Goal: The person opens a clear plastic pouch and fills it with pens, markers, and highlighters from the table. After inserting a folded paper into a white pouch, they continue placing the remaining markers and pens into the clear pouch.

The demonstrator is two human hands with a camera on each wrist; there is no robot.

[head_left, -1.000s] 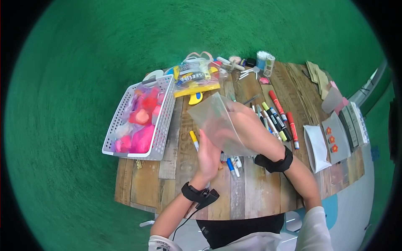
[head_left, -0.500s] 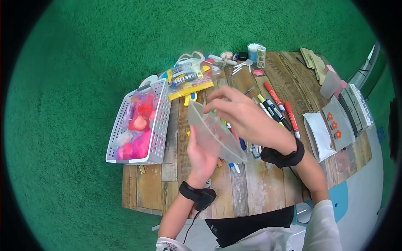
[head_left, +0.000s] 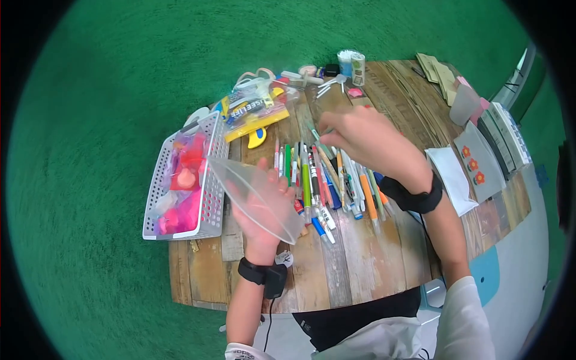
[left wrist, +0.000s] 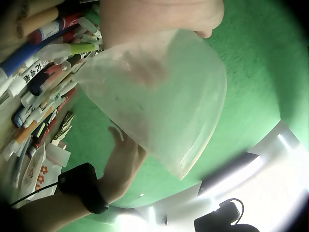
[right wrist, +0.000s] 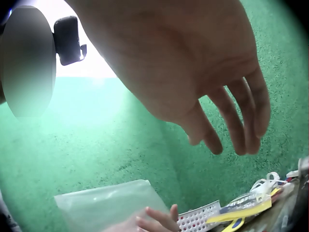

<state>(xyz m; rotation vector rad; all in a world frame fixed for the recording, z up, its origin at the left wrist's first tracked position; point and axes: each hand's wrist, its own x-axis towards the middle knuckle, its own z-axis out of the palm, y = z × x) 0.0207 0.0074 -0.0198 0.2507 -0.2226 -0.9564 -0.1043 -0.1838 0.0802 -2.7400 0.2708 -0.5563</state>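
A translucent frosted pouch [head_left: 255, 198] stands upright at a tilt in the left hand [head_left: 255, 225], whose fingers come round its right side. The palm shows through the film. In the left wrist view the pouch [left wrist: 164, 106] spreads out below the left hand [left wrist: 159, 19]. The right hand [head_left: 378, 141] hangs over the far right part of the pens [head_left: 306, 180], its fingers loosely bent. From the right wrist view, the right hand [right wrist: 188, 63] holds nothing between its drooping fingers.
At left stands a white basket [head_left: 217, 198] of pink and red items. Behind the pens lies a yellow-edged zip bag [head_left: 258, 123]. To the right are a white pouch [head_left: 453, 180], a flower-decorated pouch [head_left: 485, 168] and books [head_left: 510, 138]. Cotton swabs [head_left: 350, 63] stand at the back.
The left hand has moved left with the pouch, and more pens show. The right hand has come away from the pouch, upward and to the right. The view has shifted a little.
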